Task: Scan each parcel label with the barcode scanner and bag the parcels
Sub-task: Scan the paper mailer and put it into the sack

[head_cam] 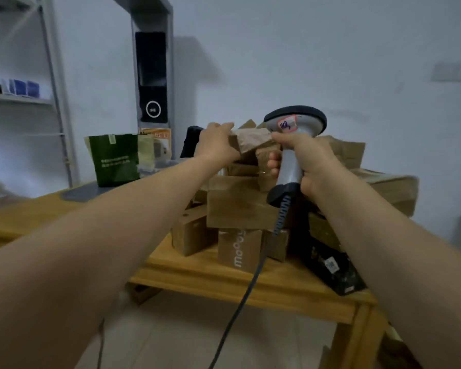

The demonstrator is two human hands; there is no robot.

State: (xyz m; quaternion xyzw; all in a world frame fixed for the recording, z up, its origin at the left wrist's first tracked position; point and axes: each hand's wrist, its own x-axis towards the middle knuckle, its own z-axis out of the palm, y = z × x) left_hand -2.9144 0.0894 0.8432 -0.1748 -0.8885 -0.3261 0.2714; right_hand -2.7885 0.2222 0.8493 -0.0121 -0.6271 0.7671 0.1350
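Observation:
A pile of brown cardboard parcels (237,209) sits on a wooden table (197,272). My left hand (216,145) grips a small brown parcel (250,141) at the top of the pile. My right hand (306,161) holds the grey barcode scanner (290,139) by its handle, head up, right beside that parcel. The scanner's dark cable (240,296) hangs down past the table's front edge. A black parcel (330,265) with a white label lies at the pile's right foot. A green paper bag (115,158) stands at the table's back left.
A grey metal shelf (56,97) stands at the left wall. A tall grey post with a black screen panel (152,75) rises behind the table. A dark mat (83,191) lies under the green bag. Tiled floor lies below the table's front edge.

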